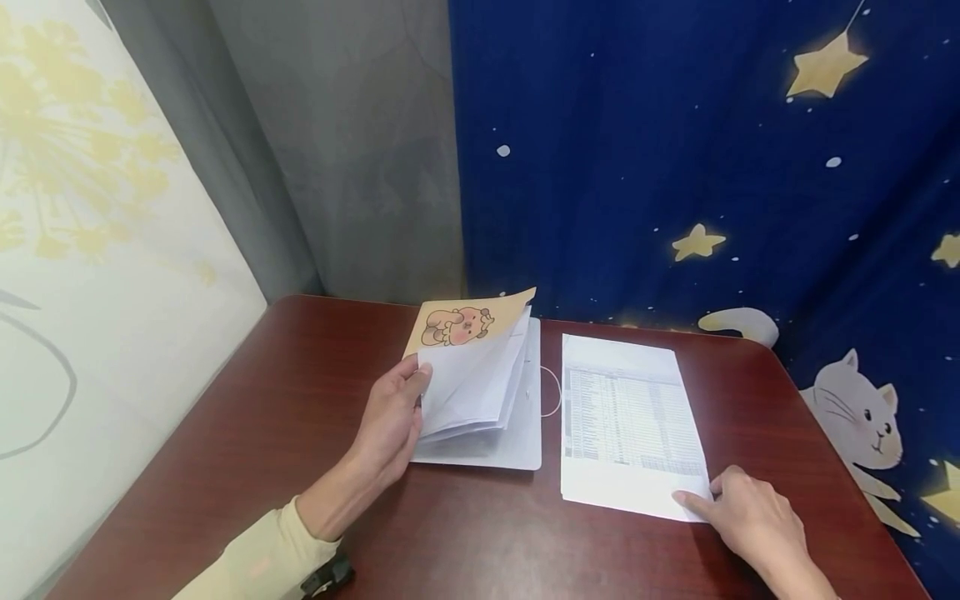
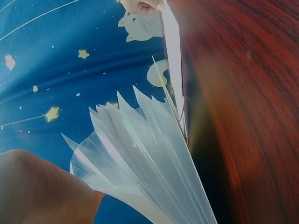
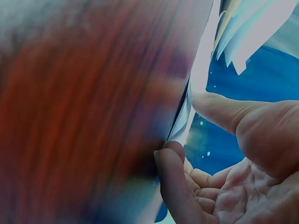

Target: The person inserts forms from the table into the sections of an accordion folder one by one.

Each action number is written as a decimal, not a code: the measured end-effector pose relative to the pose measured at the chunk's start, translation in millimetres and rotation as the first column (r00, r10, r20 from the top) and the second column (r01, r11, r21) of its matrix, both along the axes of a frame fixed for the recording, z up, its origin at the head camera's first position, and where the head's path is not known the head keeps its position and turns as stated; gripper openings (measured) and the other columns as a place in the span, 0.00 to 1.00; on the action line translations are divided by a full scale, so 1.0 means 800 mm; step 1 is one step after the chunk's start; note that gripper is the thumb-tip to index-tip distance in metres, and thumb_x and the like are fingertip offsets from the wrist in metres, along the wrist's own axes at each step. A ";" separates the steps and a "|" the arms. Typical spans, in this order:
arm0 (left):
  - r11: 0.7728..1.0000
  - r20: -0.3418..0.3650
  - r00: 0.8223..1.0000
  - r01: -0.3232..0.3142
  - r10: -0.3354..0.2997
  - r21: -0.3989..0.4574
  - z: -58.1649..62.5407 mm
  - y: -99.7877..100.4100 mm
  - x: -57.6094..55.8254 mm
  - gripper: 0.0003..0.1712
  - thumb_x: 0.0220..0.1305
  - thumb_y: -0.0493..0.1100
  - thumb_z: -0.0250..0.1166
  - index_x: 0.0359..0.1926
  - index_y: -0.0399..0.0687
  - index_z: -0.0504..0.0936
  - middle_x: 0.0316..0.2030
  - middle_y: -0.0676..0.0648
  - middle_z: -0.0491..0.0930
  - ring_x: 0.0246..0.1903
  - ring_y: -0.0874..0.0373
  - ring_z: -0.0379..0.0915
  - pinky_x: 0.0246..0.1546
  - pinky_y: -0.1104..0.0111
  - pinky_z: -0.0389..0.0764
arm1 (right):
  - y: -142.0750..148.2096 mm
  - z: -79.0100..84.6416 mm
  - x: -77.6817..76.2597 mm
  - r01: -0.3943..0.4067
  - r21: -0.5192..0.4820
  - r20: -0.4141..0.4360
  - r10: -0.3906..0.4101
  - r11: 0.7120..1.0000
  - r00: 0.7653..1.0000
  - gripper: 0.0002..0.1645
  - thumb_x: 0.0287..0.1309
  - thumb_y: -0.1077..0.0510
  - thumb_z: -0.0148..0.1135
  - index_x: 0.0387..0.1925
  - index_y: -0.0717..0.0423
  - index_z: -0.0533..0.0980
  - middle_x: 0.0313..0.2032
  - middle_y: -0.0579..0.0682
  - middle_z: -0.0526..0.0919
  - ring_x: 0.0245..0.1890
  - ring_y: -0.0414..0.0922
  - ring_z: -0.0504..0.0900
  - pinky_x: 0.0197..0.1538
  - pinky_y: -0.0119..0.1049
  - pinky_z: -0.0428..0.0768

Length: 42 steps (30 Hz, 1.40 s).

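A beige-covered folder (image 1: 465,323) with a cartoon animal on its front lies partly opened in the middle of the table. My left hand (image 1: 392,417) grips its cover and upper leaves at the left edge, thumb on top, holding them lifted. Clear plastic pockets (image 2: 149,140) fan out beneath that hand in the left wrist view. To the right of the folder lie white sheets (image 1: 628,417), the top one printed with a table. Thumb above and forefinger below, my right hand (image 1: 757,515) pinches their near right corner, also seen in the right wrist view.
The dark red wooden table (image 1: 480,533) ends at a grey curtain (image 1: 367,167) and a blue star-patterned curtain (image 1: 600,167). A thin white cord (image 1: 559,392) loops out from the folder toward the sheets. Something black (image 1: 327,575) sits beside the left sleeve.
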<state>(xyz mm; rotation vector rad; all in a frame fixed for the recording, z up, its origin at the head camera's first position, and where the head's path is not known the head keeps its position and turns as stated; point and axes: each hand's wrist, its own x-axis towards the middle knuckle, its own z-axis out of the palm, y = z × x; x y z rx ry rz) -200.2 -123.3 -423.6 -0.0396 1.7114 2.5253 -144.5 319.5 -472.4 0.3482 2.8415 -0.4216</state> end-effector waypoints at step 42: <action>1.000 -0.002 1.000 0.000 0.000 -0.017 -0.002 0.001 -0.001 0.26 0.85 0.43 0.47 0.78 0.40 0.64 0.75 0.48 0.61 0.76 0.57 0.53 0.84 0.59 0.50 | 0.009 0.001 0.006 -0.005 -0.178 -0.206 -0.032 0.984 0.978 0.35 0.65 0.54 0.72 0.63 0.71 0.67 0.34 0.53 0.86 0.24 0.41 0.82 0.35 0.36 0.74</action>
